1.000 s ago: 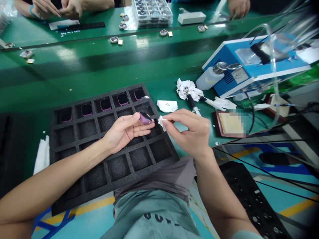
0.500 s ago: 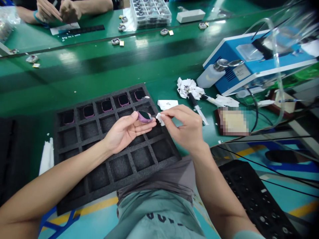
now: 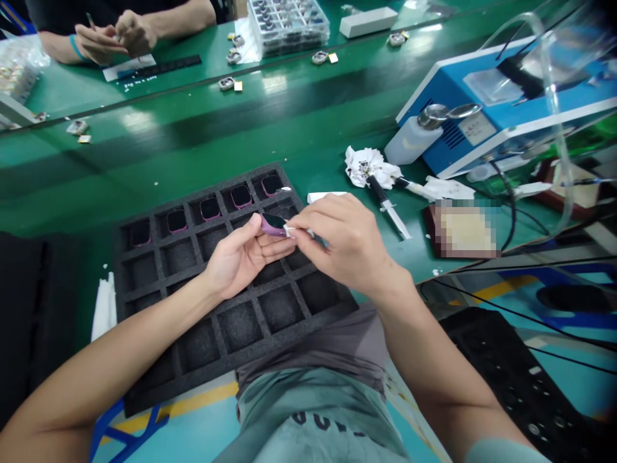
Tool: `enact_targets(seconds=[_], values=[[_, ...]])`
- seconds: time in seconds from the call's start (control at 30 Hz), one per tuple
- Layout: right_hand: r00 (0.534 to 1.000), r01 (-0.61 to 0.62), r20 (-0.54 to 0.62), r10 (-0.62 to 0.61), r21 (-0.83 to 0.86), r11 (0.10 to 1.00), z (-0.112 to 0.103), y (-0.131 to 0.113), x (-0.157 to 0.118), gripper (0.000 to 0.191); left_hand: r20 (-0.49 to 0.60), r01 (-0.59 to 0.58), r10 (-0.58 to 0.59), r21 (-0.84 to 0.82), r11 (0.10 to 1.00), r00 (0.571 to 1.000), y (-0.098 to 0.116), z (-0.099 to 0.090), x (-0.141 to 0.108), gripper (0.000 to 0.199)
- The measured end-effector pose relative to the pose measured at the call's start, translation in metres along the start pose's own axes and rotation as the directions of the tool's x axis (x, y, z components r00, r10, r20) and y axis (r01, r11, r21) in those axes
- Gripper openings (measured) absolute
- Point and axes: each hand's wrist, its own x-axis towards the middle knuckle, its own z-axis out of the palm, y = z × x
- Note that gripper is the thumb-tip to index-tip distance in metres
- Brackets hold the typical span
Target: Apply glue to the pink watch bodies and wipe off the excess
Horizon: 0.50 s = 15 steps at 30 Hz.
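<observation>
Our right fingers (image 3: pixel 309 244), pinched on tissue (image 3: pixel 288 230), have reached the purple case (image 3: pixel 271 226) our left fingers (image 3: pixel 276 249) grip; edge work seems begun

1. Light fair, seemingly from above; foam tray (image 3: pixel 260 315) sharp enough, its pockets in deep shadow.
2. Green bench (image 3: pixel 193 145) beyond tray: pale glare patches, one broad dark band of reflection.
3. Blue machine (image 3: pixel 530 119), right of tray and beyond: clear tubing (image 3: pixel 554 96) over it soft, smeared.
4. Black slab (image 3: pixel 33 308) left of tray: detail nearly lost in gloom.
5. Pad (image 3: pixel 465 228) right of tray: pixelated.
6. Wide-angle stretch grows outward from tray.
</observation>
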Motion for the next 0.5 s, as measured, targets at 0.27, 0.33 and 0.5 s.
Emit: enact_targets(seconds=[0.27, 0.33, 0.5], values=[[0.979, -0.167, -0.118, 0.164, -0.015, 0.986, -0.004, 0.020, -0.020, 0.011, -0.027, 0.004, -0.005, -0.012, 1.000, 1.000, 0.003, 0.004, -0.001, 0.052], [0.966, -0.212, -0.132, 0.221, 0.078, 0.974, -0.006, 0.017, -0.022, 0.011, -0.033, 0.006, -0.007, -0.011, 1.000, 0.999, 0.003, 0.004, -0.001, 0.053], [0.832, -0.391, -0.067, 0.550, 0.634, 0.668, -0.002, 0.016, -0.029, 0.015, -0.020, -0.004, 0.004, 0.006, 1.000, 1.000, 0.004, 0.004, -0.001, 0.047]])
